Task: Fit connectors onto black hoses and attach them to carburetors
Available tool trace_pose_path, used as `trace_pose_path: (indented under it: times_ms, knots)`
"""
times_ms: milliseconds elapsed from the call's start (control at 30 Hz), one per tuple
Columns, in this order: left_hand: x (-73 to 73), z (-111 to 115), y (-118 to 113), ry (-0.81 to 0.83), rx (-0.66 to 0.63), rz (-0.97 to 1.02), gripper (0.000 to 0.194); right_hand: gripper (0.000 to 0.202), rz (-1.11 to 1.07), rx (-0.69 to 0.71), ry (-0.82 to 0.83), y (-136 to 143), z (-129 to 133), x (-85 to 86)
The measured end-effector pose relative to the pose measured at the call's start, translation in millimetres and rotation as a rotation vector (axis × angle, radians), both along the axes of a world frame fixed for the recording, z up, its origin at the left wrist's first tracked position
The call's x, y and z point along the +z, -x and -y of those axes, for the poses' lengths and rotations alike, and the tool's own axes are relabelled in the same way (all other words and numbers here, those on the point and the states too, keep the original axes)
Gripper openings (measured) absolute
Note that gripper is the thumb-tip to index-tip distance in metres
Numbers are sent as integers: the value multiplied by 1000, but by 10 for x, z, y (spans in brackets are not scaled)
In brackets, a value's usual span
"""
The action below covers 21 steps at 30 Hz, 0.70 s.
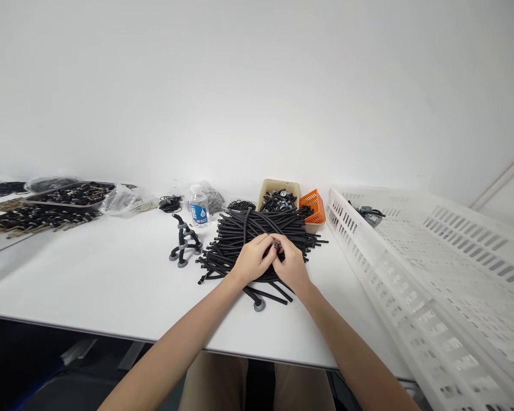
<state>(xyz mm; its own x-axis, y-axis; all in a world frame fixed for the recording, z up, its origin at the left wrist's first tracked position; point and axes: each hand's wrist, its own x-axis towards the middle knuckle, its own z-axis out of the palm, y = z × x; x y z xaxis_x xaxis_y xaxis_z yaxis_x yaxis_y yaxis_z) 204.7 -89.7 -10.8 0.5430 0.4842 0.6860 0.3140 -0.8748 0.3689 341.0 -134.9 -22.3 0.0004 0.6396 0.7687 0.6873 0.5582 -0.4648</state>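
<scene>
My left hand [253, 258] and my right hand [292, 264] meet over a large pile of black tubes [227, 240]. Their fingers are closed together on a small dark end piece [276, 245], perhaps the tip of a tube; most of it is hidden by the fingers. Below my left hand, a black tube with a grey round cap [259, 305] lies on the white table, pointing toward the front edge. Left of the pile stands a small cluster of short black bent tubes with grey round caps [182, 245].
Behind the pile are a clear bottle [199, 206], a beige bin of black and grey parts [267, 186] and an orange basket [319, 206]. A large white perforated crate [381, 285] fills the right side. A tray [36, 197], plastic bags and dark parts lie at far left.
</scene>
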Motion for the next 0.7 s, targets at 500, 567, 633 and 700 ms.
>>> trace_pose_path:
  times_ms: [500, 567, 633, 700]
  knots:
    - [-7, -2, 2, 6, -7, 5, 21, 35, 4, 0, 2, 7, 15, 19]
    - [-7, -5, 2, 8, -5, 5, 21, 35, 4, 2, 1, 6, 14, 19]
    - [-4, -6, 2, 10, -7, 6, 21, 35, -1, 2, 9, 5, 15, 20]
    - [-1, -4, 2, 11, -9, 6, 21, 35, -3, 1, 18, 5, 19, 22]
